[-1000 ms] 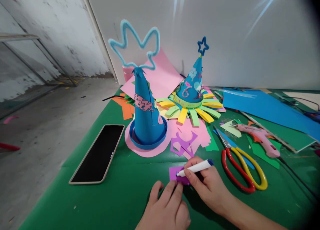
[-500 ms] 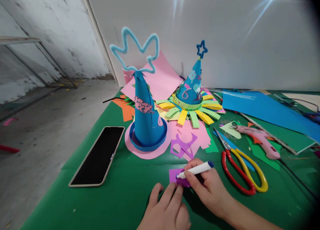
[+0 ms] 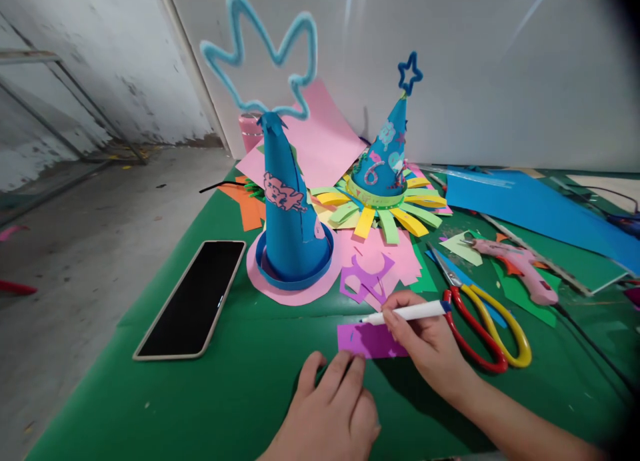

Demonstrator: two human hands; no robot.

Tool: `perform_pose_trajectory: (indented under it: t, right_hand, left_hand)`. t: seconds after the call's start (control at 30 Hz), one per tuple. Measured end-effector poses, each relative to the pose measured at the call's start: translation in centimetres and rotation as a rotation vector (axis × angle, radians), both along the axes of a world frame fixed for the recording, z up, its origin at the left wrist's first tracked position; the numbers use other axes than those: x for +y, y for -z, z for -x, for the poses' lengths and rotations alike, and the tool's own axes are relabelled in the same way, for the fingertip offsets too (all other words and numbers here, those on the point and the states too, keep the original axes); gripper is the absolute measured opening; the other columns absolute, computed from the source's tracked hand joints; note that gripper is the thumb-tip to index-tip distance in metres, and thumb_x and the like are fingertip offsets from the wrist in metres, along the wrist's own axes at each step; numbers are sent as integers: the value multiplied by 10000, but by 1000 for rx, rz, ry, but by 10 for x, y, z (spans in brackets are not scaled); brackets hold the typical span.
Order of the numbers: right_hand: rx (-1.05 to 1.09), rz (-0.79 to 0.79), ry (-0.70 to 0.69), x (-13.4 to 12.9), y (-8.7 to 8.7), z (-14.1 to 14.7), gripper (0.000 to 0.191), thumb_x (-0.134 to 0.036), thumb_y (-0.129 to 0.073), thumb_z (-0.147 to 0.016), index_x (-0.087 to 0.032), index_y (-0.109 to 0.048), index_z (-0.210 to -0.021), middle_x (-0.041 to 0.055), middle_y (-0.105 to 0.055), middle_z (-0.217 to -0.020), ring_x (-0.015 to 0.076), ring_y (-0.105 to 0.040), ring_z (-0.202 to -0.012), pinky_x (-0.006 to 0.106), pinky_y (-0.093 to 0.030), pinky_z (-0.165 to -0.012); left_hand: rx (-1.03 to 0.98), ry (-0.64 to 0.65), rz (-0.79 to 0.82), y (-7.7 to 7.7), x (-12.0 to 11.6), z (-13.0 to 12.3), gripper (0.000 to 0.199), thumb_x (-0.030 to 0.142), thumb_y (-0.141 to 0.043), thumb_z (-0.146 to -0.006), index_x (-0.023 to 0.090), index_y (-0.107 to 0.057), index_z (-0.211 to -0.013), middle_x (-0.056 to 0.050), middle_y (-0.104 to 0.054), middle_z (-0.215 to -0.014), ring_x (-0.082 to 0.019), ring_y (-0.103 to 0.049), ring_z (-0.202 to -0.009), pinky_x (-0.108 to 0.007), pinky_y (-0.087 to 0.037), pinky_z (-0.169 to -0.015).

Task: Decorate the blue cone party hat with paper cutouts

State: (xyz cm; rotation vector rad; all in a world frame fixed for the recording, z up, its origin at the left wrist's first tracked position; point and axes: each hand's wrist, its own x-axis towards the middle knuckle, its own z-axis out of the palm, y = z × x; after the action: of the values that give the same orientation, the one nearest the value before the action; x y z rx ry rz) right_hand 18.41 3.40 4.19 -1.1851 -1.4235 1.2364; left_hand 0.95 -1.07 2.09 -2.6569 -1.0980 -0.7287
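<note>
A small purple paper piece [image 3: 373, 344] lies on the green table, bearing a short dark pen mark near its left end. My left hand [image 3: 333, 401] rests with fingers spread, its fingertips touching the lower edge of that paper. Between the thumb and fingers of my right hand [image 3: 425, 337] is a white marker [image 3: 413, 312] with a dark blue end; its tip is above the paper's top edge. Behind the hands stands a blue paper cone hat [image 3: 287, 241] on a pink paper disc, topped by a light blue pipe-cleaner shape [image 3: 295, 41].
Scissors [image 3: 475, 314] with red and yellow handles lie right of my right hand, near a pink glue gun [image 3: 520, 264]. At left is a phone [image 3: 193, 301]. Purple scraps [image 3: 367, 277] and a second decorated cone hat [image 3: 383, 161] sit farther back, beside blue paper [image 3: 530, 211].
My right hand has lifted the marker off the purple paper and moved up and right, uncovering more of the sheet. My left hand stays at the paper's edge. The view has shifted slightly.
</note>
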Motion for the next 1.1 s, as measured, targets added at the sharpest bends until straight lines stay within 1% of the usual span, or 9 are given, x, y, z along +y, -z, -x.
perform_pose_trajectory:
  t: [0.13, 0.27, 0.43, 0.6, 0.8, 0.9, 1.0, 1.1]
  right_hand:
    - [-147, -53, -7, -2, 6, -1, 127, -308, -469, -880, -206, -507, -816, -54, -407, -592, 105, -367, -509, 227, -308, -465]
    - [-207, -124, -59, -4, 5, 0, 90, -281, -462, -882, -207, -505, -855, -43, -451, -635, 109, -401, -535, 227, -334, -492]
    - [-261, -109, -107, -6, 4, 2, 112, -282, -452, -887, -205, -510, -832, -40, -443, -636, 111, -392, -533, 236, -316, -482]
    - [-272, -82, -122, -6, 8, 3, 142, -304, -439, -892, -196, -518, -843, -25, -470, -661, 115, -408, -539, 245, -320, -483]
    - [-267, -79, -140, -7, 5, 4, 150, -312, -448, -886, -196, -522, -827, -22, -482, -648, 122, -423, -544, 244, -334, -493]
    - [-273, -74, -138, -8, 5, 4, 148, -315, -446, -885, -200, -520, -829, -23, -482, -635, 125, -423, -541, 243, -337, -492]
    - [-283, -66, -135, -8, 7, 4, 143, -315, -447, -884, -200, -515, -832, -25, -482, -631, 123, -420, -537, 241, -341, -492]
    - [-294, -81, -137, -8, 8, 3, 141, -306, -447, -886, -197, -520, -835, -20, -493, -656, 123, -437, -555, 240, -356, -512]
  left_hand:
    - [-41, 2, -17, -1, 1, -2, 264, 320, -434, -868, 200, -570, -676, -33, -697, -904, -185, -532, -911, -363, -247, -843]
    - [-57, -3, -24, -1, 0, -2, 295, 295, -397, -876, 198, -564, -654, -36, -702, -874, -184, -541, -891, -365, -256, -823]
    - [-44, -4, -13, 1, 1, -3, 264, 270, -405, -862, 195, -564, -665, -36, -688, -897, -190, -537, -910, -362, -258, -840]
    - [-20, 6, -11, 2, 0, -2, 258, 307, -421, -863, 196, -565, -680, -35, -679, -911, -195, -533, -912, -365, -253, -857]
    - [-8, 2, 17, -1, 0, -1, 236, 309, -435, -859, 199, -567, -696, -37, -680, -944, -195, -532, -935, -366, -252, -860]
    - [-18, -5, -2, -2, 0, -1, 240, 317, -446, -854, 198, -562, -681, -33, -681, -924, -190, -531, -918, -359, -252, -858]
    - [-19, -5, -16, 1, 0, 0, 216, 311, -459, -841, 203, -560, -684, -24, -681, -919, -186, -522, -928, -353, -252, -862]
    - [-4, -4, -6, 5, -1, 1, 174, 294, -481, -822, 210, -558, -691, -24, -672, -968, -187, -505, -973, -352, -259, -866]
